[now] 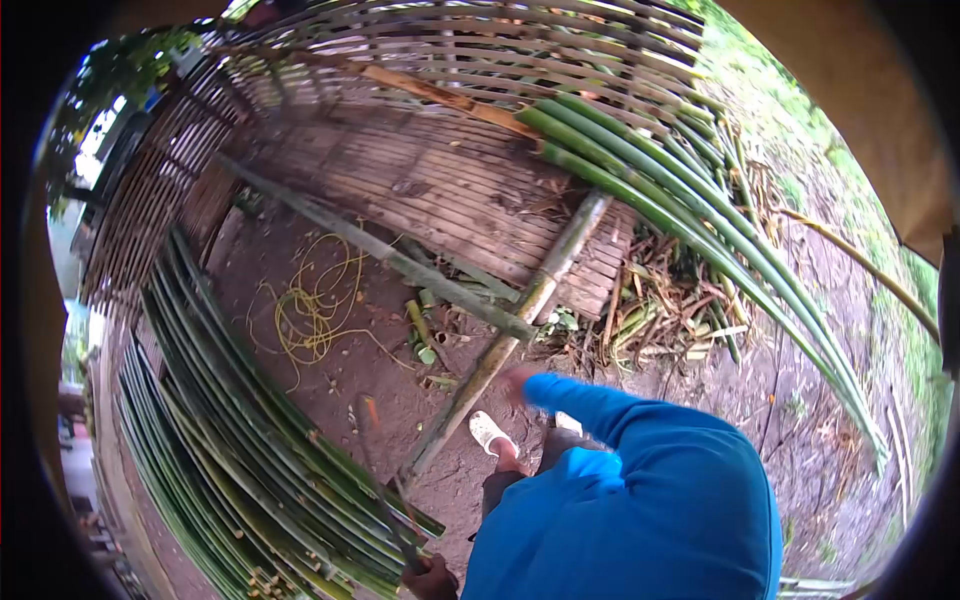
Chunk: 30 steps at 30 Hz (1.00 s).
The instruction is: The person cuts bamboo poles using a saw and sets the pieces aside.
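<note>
My left hand (432, 580) is at the lower edge, closed around the end of a long, thin, dark tool that looks like a machete (388, 510). The tool points up and away, in front of split green bamboo poles (270, 440) stacked at the left. My right hand (518, 385), in a blue sleeve, reaches forward and is smeared by motion. It is near a weathered bamboo pole (490, 360) that slants across the middle. I cannot make out its fingers, or whether it touches the pole.
A slatted bamboo platform (430, 180) stands ahead with a slatted back (480, 45). Long green bamboo strips (690, 210) lean over its right end. A squared beam (370, 245) meets the slanting pole. Yellow cord (310, 310) lies tangled on the dirt. Bamboo scraps (670, 310) are heaped at right.
</note>
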Available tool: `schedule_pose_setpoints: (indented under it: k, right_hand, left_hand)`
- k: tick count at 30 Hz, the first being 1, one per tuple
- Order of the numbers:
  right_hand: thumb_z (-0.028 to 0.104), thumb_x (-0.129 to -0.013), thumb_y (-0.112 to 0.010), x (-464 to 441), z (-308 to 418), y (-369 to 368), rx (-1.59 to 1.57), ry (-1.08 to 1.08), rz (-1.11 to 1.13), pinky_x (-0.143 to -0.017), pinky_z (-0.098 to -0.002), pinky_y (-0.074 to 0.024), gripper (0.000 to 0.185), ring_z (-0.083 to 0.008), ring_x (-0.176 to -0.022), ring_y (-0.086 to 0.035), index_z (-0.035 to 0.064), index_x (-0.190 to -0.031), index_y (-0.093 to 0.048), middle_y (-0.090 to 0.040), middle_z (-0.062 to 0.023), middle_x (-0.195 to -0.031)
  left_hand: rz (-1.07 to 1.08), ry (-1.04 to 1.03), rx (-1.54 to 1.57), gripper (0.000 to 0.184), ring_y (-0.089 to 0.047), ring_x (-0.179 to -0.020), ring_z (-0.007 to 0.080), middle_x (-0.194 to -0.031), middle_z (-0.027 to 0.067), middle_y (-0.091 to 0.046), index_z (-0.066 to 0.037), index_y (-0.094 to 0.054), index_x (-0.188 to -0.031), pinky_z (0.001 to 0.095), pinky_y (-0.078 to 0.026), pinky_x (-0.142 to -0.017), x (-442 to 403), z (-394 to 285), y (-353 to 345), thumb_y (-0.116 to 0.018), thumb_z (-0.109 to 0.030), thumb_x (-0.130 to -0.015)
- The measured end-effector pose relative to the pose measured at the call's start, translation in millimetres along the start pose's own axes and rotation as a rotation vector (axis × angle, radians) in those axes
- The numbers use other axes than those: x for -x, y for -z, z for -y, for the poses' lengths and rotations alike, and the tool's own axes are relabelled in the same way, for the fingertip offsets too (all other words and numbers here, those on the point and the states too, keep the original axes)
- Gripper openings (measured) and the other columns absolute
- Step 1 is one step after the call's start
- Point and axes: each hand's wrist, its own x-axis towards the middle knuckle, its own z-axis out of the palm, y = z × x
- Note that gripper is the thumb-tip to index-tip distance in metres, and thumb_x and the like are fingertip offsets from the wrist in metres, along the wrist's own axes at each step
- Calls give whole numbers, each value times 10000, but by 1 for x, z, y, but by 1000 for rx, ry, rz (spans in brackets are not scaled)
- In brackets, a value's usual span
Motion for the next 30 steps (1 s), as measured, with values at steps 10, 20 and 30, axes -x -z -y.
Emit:
schedule_pose_setpoints:
  k: [10, 20, 30]
  right_hand:
    - [157, -706, -643, 227, -216, 261, 167, -1208, -709, -901, -445, -443, 472, -333, -1116, -479, 120, -1144, -472, -474, -154, -1198]
    - [147, -790, -508, 221, -296, 343, 335, -1101, -735, -1013, -491, -287, 588, -256, -1288, -321, 153, -1346, -319, -318, -57, -1405]
    - [120, -754, -539, 219, -313, 327, 371, -998, -726, -853, -445, -411, 252, -310, -1087, -454, 138, -1005, -545, -505, -118, -1086]
  left_hand:
    - [177, 49, 223, 169, -463, -482, 165, -577, 38, -515, -86, -574, -784, 340, -389, -459, -23, -84, -16, -635, -173, -653]
    - [206, -40, -134, 268, -430, -549, 225, -650, 34, -514, -39, -582, -831, 383, -425, -557, -22, -130, -7, -664, -264, -712]
    - [292, 87, -305, 428, -481, -614, 255, -683, 96, -528, -46, -604, -860, 391, -432, -573, -50, -171, -4, -647, -453, -734]
